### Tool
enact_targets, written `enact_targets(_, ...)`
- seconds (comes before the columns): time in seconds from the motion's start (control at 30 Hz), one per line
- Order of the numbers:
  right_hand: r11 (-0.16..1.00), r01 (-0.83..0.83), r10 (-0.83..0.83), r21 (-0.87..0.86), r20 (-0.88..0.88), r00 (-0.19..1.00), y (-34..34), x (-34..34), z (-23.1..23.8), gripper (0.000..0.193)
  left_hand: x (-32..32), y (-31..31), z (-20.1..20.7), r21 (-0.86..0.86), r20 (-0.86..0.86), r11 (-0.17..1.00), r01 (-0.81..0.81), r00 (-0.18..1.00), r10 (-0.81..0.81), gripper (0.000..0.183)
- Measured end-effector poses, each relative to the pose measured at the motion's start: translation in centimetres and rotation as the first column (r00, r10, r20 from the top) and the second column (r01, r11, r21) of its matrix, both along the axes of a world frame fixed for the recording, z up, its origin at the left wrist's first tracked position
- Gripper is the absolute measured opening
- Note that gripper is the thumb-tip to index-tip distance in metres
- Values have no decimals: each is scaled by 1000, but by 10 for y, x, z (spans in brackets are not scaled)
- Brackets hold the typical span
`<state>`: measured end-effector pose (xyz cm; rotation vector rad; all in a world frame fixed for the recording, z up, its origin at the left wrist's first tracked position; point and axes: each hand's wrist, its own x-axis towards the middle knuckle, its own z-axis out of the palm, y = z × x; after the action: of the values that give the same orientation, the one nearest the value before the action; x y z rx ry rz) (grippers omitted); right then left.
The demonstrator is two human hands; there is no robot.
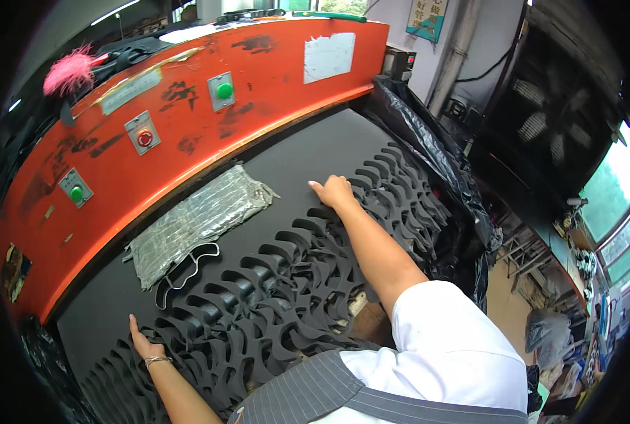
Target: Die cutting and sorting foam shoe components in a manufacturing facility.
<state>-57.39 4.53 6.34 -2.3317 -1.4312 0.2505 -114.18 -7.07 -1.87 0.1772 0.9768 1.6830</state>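
A dark grey foam-like sheet (255, 314), cut through into rows of curved strips, lies over the near side of a flat dark bed and droops toward my body. My right hand (334, 192) is closed over its far edge, right of the middle, with the thumb sticking out. At the left, my left hand (146, 345), with a bangle at the wrist, grips the same edge; its thumb points up and its other fingers are partly hidden. Between the hands, a thin bent-metal cutting die (187, 272) rests beside a pad wrapped in worn silvery tape (198, 222).
Behind the bed (315, 138) stands an orange machine beam (272, 78) with green buttons (224, 91) and a red button (144, 138). Black plastic sheeting (428, 134) hangs along the right end. A large fan (541, 120) and a cluttered bench (562, 261) are farther right.
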Motion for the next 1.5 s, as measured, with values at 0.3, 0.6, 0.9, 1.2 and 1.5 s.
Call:
enact_targets(0.3,990,142,-142,-15,-196,970,-3,9,-38,107,-8,-14,-21,-144,-99,983,-117,990,103,38)
enact_targets(0.6,990,142,-141,24,-47,989,-23,4,-18,73,35,-37,0,-145,-336,904,-403,879,338,25)
enact_targets(0.9,605,-760,689,237,323,649,-68,-156,7,61,42,-97,78,-446,-891,887,-115,-30,-452,53)
enact_targets(1.2,492,-871,839,9,262,476,-65,-243,2,63,87,-43,59,87,-996,994,67,5,87,46)
enact_targets(1.5,917,-332,15,-223,-810,586,-146,-217,0,35,102,-45,0,119,-949,966,229,-261,179,51)
